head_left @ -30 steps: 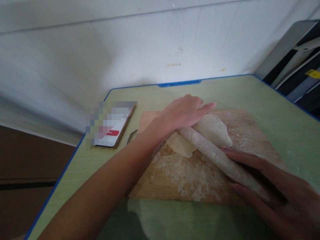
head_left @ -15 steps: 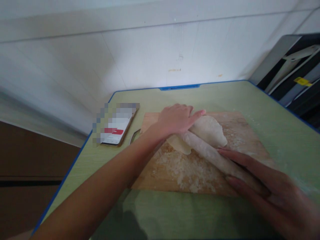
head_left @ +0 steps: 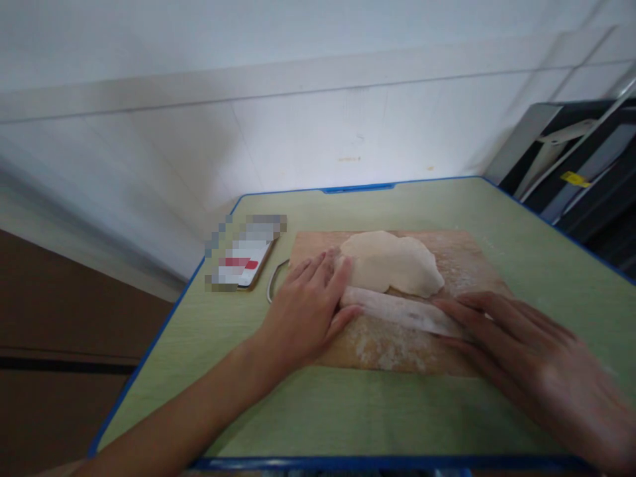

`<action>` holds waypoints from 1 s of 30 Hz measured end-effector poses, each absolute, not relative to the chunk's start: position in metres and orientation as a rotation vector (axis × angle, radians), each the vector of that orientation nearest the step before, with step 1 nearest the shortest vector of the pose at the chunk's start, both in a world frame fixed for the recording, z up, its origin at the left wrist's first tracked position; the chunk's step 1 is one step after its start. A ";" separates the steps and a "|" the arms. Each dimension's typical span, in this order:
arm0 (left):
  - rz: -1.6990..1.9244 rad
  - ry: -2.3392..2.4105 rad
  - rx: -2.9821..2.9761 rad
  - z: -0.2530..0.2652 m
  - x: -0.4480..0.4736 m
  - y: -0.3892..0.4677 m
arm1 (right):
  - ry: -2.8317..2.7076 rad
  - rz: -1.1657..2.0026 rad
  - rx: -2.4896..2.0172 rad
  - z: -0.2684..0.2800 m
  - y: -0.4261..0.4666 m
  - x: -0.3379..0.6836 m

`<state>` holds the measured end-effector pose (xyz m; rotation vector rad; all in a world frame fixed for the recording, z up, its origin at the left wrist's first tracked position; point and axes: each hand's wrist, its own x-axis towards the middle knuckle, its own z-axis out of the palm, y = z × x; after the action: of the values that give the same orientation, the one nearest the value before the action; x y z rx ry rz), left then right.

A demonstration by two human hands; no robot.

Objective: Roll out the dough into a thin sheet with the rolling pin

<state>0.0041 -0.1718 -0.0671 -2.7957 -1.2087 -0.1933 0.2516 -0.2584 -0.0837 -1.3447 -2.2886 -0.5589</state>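
Observation:
A flattened, uneven sheet of pale dough lies on a floured wooden cutting board. Along its near edge runs a flour-dusted rolling pin, nearly crosswise. My left hand covers the pin's left end, thumb on the near side and fingers on the far side, with fingertips beside the dough's left edge. At the other end, my right hand has the pin between thumb and fingers; that end is hidden under the hand.
A phone with a partly blurred screen lies left of the board. The board's metal handle sticks out at its left. The green table has a blue rim and stands against a white wall. Dark folded items lean at the right.
The rolling pin has come nearer to me and turned more crosswise, off the dough's middle. My left hand moved left and toward me, uncovering the dough sheet. The view has shifted slightly.

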 end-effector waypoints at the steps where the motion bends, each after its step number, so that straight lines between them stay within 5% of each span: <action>1: -0.167 -1.185 -2.791 -0.068 0.003 -0.177 | -2.328 -0.612 -1.334 -0.082 -0.255 0.257; 5: -0.049 -1.106 -2.775 -0.067 0.005 -0.191 | -2.476 -0.751 -1.296 -0.077 -0.230 0.281; 14: -0.204 -0.680 -2.925 -0.073 0.003 -0.189 | -2.491 -0.212 -1.333 -0.085 -0.171 0.290; 30: -0.219 -0.230 -3.240 -0.055 0.002 -0.177 | -2.715 -0.145 -1.273 -0.063 -0.084 0.220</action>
<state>0.0020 -0.1771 -0.0545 -3.2397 -0.2298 -0.2192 0.2197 -0.0842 -0.0633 -1.2730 -2.7145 -0.1454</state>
